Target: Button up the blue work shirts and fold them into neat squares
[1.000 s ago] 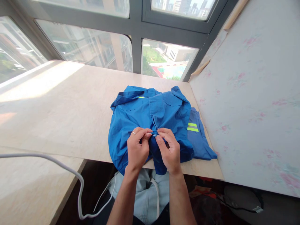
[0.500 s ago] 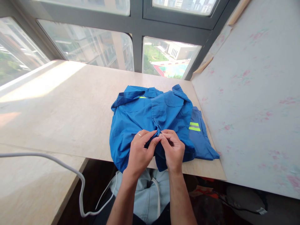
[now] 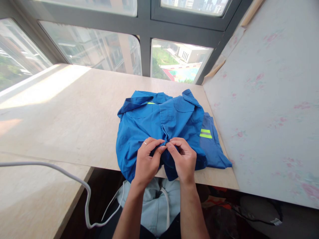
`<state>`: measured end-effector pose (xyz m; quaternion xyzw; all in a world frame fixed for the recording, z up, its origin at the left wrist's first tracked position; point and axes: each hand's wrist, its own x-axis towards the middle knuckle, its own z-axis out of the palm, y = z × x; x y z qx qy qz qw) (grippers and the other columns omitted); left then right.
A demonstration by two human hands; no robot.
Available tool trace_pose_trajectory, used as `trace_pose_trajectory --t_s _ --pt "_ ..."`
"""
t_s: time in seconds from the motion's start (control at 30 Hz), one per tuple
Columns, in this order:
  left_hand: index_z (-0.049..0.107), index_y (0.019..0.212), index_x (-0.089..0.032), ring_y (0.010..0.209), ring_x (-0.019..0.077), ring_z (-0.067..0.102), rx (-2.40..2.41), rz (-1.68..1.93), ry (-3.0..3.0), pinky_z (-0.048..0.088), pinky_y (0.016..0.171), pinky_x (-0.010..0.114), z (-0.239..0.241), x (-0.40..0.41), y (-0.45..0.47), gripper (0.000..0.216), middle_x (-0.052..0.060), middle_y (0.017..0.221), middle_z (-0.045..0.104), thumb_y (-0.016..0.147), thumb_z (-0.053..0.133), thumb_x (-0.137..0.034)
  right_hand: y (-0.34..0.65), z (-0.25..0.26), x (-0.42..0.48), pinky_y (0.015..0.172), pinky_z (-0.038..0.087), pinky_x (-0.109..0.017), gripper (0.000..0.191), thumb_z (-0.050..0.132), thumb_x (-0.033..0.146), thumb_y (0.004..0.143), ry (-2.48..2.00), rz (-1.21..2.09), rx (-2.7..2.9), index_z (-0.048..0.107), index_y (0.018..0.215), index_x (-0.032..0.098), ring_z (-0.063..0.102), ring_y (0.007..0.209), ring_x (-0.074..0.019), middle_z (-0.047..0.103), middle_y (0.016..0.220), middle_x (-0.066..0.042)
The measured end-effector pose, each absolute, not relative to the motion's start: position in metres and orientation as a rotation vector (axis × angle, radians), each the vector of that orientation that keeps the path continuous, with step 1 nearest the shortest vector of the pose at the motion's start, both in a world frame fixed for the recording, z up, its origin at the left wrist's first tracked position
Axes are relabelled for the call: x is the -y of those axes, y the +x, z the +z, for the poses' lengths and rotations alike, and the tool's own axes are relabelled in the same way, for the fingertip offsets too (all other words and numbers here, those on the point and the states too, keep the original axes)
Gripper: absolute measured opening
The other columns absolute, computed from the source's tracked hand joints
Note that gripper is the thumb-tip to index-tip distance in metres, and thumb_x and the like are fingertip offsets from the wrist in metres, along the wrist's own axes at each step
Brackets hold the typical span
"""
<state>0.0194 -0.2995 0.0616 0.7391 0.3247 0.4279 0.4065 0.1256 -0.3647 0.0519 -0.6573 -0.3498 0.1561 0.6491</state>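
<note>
A blue work jacket (image 3: 144, 124) lies front side up on the pale sill, its collar toward the window and its lower edge hanging over the near edge. My left hand (image 3: 150, 159), with a ring on one finger, pinches the front placket between thumb and forefinger. Right beside it, my right hand (image 3: 182, 157) pinches the same placket, the fingertips of both hands nearly touching. Whatever small fastening may be between the fingertips is hidden. Above the hands the placket gapes a little.
Folded blue cloth with yellow-green and grey reflective stripes (image 3: 211, 146) lies partly under the jacket's right side. The stone sill (image 3: 82, 113) runs left below the windows. A floral-papered wall (image 3: 269, 109) bounds the right. A grey cable (image 3: 67, 177) loops at lower left.
Both hands keep pinching the placket. The left fingertips have shifted slightly left, and the right thumb has moved slightly left too. The jacket lies almost as before.
</note>
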Motion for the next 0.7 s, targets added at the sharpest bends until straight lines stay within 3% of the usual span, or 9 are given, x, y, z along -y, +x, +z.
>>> trace_pose_trajectory --t_s 0.4,0.7 --pt "0.069 0.087 -0.020 0.080 0.0153 0.062 -0.803 1.076 1.695 0.051 0.075 0.028 0.057 0.299 0.020 0.009 0.002 0.084 0.067 0.085 0.061 -0.019 0.118 0.054 0.363 0.063 0.048 -0.024 0.015 0.068 0.031 0.084 -1.378 0.464 0.750 0.063 0.075 0.019 0.058 0.072 -0.0131 0.060 0.081 0.000" --pt "0.054 0.090 -0.020 0.083 0.0154 0.054 -0.815 1.001 1.805 0.045 0.077 0.029 0.053 0.302 0.023 0.012 0.002 0.089 0.057 0.089 0.045 -0.013 0.114 0.056 0.364 0.064 0.046 -0.024 0.017 0.065 0.031 0.085 -1.400 0.522 0.754 0.060 0.074 0.019 0.055 0.071 -0.0124 0.059 0.079 0.001"
